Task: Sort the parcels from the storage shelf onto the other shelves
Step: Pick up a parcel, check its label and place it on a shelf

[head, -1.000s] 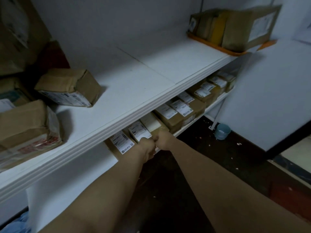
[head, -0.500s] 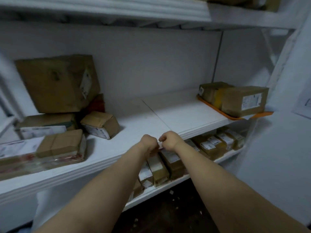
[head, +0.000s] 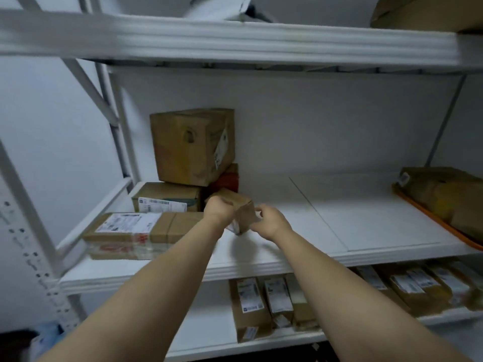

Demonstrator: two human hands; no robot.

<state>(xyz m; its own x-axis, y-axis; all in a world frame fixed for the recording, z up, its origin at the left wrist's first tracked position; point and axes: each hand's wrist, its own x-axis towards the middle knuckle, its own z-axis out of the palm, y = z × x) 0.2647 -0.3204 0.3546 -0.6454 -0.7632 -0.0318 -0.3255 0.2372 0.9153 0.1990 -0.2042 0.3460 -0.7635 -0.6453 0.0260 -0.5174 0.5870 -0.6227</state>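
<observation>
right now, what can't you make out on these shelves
Head view, the only one:
- Label text on the lower-shelf parcels: too small and blurred.
- Red item: mostly hidden behind the large box.
- Top-shelf parcel: cut off by the upper edge.
- Tray parcels: cut off by the right edge.
- Grip of the right hand on the small box: fingertips hidden by its knuckles.

Small brown cardboard parcel, tilted (one corner down), raised just above white middle shelf
</observation>
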